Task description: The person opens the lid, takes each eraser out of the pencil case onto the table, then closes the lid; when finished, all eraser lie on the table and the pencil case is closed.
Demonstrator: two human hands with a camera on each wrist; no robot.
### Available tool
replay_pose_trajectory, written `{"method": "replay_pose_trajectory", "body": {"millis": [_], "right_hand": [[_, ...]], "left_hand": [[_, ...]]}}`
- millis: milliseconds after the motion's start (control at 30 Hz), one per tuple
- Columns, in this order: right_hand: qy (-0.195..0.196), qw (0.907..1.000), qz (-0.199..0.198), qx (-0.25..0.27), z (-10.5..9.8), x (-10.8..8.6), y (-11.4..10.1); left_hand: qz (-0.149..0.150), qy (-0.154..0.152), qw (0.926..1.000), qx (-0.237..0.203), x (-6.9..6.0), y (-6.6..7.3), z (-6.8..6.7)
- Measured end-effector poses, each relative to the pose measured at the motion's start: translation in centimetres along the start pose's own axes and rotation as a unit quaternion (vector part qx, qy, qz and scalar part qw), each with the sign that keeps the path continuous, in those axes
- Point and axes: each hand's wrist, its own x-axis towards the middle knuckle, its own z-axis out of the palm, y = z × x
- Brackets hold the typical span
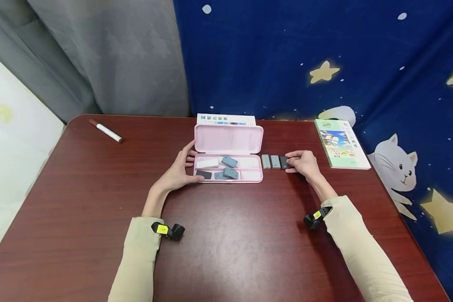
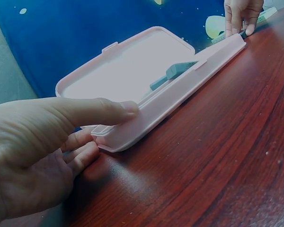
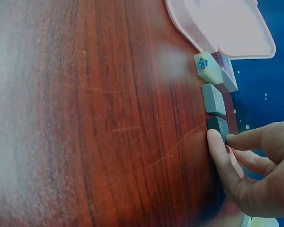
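Observation:
A pink pencil case lies on the table with its lid raised. My left hand grips its left end, thumb on the front wall and fingers round the side. Inside are a white block, a dark eraser and several blue-grey erasers. Right of the case, three erasers stand in a row: a yellowish and grey-blue one, a grey-blue one and a black one. My right hand pinches the black eraser, which touches the table.
Behind the case lies a book, partly hidden by the lid. Another book with a green cover is at the far right. A marker with a brown cap lies at the back left. Curtains hang behind the table.

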Motion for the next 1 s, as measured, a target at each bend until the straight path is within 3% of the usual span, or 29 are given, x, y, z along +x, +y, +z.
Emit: {"method": "replay_pose_trajectory", "body": {"millis": [267, 500, 1000], "right_hand": [[-0.001, 1.0, 0.002, -0.004, -0.2, 0.1, 0.4], [-0.012, 0.9999, 0.005, -0.004, -0.3, 0.1, 0.3], [-0.004, 1.0, -0.003, -0.003, -0.2, -0.1, 0.3]], "left_hand": [[0.002, 0.005, 0.9999, 0.009, 0.2, -1.0, 0.0], [0.005, 0.0, 0.9999, 0.013, -0.2, 0.7, 0.0], [-0.001, -0.005, 1.0, 0.006, -0.2, 0.6, 0.1]]}}
